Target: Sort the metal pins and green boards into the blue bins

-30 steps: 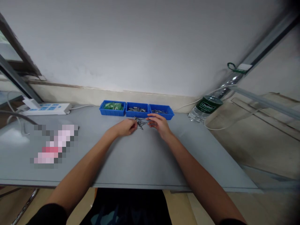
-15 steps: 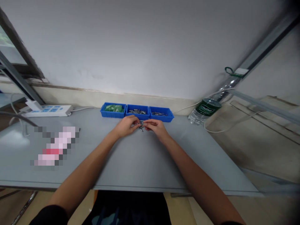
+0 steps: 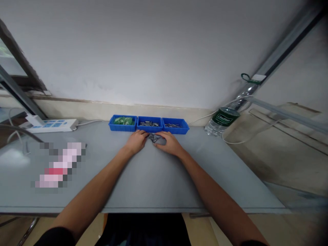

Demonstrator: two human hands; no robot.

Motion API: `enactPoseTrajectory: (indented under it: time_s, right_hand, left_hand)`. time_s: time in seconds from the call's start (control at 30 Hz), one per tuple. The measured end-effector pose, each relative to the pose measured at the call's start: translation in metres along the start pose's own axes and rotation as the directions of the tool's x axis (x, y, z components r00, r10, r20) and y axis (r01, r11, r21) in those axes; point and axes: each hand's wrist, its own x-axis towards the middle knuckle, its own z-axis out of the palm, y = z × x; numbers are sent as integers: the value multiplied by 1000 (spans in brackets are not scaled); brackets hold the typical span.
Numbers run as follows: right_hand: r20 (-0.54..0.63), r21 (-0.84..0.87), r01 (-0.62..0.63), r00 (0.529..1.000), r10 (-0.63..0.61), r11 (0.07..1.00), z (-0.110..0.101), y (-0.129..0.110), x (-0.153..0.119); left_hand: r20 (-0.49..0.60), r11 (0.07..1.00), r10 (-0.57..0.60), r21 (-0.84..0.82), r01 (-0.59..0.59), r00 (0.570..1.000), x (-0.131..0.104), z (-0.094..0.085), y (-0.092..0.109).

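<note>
A small heap of dark metal pieces (image 3: pixel 154 138) lies on the grey table just in front of the blue bins. At its left side rests my left hand (image 3: pixel 137 140), its fingers bent down and close together; what is under the fingertips is hidden. My right hand (image 3: pixel 169 143) curves around the heap's right side, thumb and fingers apart. Behind the hands stand three blue bins side by side: the left bin (image 3: pixel 122 128) with green packets, the middle bin (image 3: pixel 150 129) with grey metal parts, the right bin (image 3: pixel 176 130) with thin metal pieces.
A white power strip (image 3: pixel 60 125) with a plug and cables lies at the back left. A blurred-out pink object (image 3: pixel 65 160) is on the table's left. At the back right a water bottle (image 3: pixel 222 119) leans by a metal frame, with a white cable around it.
My hands have moved apart from their fingertip pinch over the small metal pieces. The right thumb has spread from its fingers, and more of the heap shows. The view has shifted slightly.
</note>
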Motion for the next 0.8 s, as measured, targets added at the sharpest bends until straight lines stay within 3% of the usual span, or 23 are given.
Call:
enactPoseTrajectory:
  time_s: [0.23,0.37,0.53,0.8]
  right_hand:
    - [-11,60,0,1000,0,998,6,14,7]
    - [-36,147,-44,998,50,988,9,17,11]
    - [-32,190,-26,999,32,981,9,16,12]
    - [-128,258,-50,988,85,965,9,8,10]
  left_hand:
    - [-56,989,-6,-146,-2,998,2,-1,-10]
    - [-23,962,-55,-270,47,998,8,-5,-16]
    - [-1,963,-72,-261,69,997,9,-9,-19]
    - [-107,959,-70,-279,38,992,-7,-7,-21]
